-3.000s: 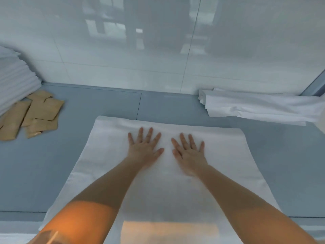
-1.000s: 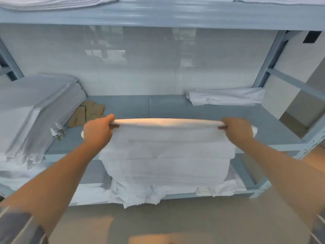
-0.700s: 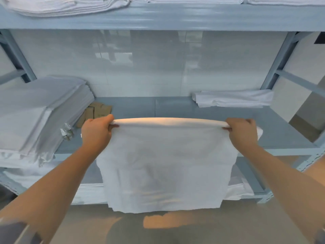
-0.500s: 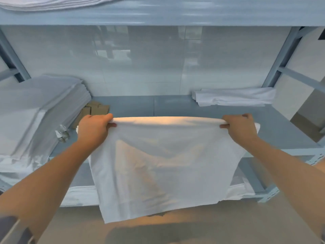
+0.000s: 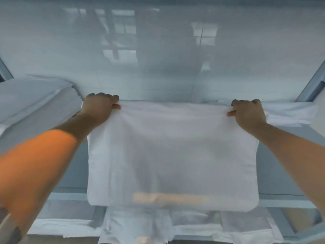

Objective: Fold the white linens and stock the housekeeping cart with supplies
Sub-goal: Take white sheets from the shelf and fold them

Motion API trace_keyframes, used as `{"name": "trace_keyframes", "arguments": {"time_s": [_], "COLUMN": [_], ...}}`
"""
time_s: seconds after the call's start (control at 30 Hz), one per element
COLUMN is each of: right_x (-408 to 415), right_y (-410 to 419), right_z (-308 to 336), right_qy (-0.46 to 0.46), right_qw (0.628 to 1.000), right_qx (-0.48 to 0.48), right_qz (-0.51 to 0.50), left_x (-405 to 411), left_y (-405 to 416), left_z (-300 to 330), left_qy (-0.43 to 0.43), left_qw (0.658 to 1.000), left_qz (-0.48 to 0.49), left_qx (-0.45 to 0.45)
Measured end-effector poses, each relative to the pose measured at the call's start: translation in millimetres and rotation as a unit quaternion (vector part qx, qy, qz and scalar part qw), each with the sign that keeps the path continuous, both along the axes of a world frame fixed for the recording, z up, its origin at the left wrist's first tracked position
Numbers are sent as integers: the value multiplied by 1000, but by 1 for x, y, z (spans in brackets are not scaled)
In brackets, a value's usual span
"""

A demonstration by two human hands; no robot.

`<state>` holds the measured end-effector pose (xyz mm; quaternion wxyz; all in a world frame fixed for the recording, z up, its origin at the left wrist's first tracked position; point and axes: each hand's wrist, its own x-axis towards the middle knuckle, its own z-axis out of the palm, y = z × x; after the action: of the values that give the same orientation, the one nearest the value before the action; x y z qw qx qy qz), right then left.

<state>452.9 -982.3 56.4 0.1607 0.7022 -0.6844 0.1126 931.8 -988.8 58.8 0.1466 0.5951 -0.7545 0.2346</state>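
Note:
A white linen point(image 5: 172, 155) is stretched between my two hands over the grey-blue shelf point(image 5: 75, 166). My left hand point(image 5: 98, 108) grips its far left corner, fingers curled over the edge. My right hand point(image 5: 248, 111) grips the far right corner the same way. The cloth's near edge reaches the shelf's front rail; whether the cloth lies flat on the shelf I cannot tell. The picture is blurred by motion.
A tall stack of folded white linens point(image 5: 35, 103) fills the shelf's left side. A loosely folded white cloth point(image 5: 290, 111) lies at the back right. More white linens point(image 5: 140, 226) sit on the lower shelf. A metal upright point(image 5: 313, 83) stands at right.
The linen lay flat under both palms, then was lifted and held hanging in front of the shelf. Now both hands have carried it forward over the shelf, and the view has closed in.

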Motion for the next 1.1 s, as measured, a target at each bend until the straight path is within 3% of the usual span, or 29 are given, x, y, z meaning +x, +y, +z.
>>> {"name": "trace_keyframes", "arguments": {"time_s": [0.17,0.47,0.6,0.7,0.8,0.83,0.9,0.97,1.1], "right_x": [-6,-6,3,6,8,11,29,60,116], "right_y": [-69,-154,-189,-198,-195,-192,-181,-157,-112], "right_z": [-64,-171,-206,-228,-225,-222,-219,-224,-245], "right_qy": [-40,49,90,98,103,104,67,-15,-83], "right_qw": [999,998,996,994,992,992,996,999,977], "right_qx": [-24,-20,24,40,42,37,20,27,198], "right_qz": [4,28,-10,-39,-61,-64,-56,-33,-4], "left_x": [-2,5,-9,-28,-64,-77,-96,-101,-102], "left_y": [-67,-162,-191,-192,-174,-167,-152,-146,-142], "left_z": [-59,-173,-207,-231,-236,-238,-246,-253,-245], "left_qy": [-38,-61,-57,19,177,190,144,113,111], "left_qw": [998,998,993,984,972,966,954,947,946], "left_qz": [42,17,92,161,114,107,118,125,131], "left_qx": [0,-3,47,70,103,143,236,273,275]}}
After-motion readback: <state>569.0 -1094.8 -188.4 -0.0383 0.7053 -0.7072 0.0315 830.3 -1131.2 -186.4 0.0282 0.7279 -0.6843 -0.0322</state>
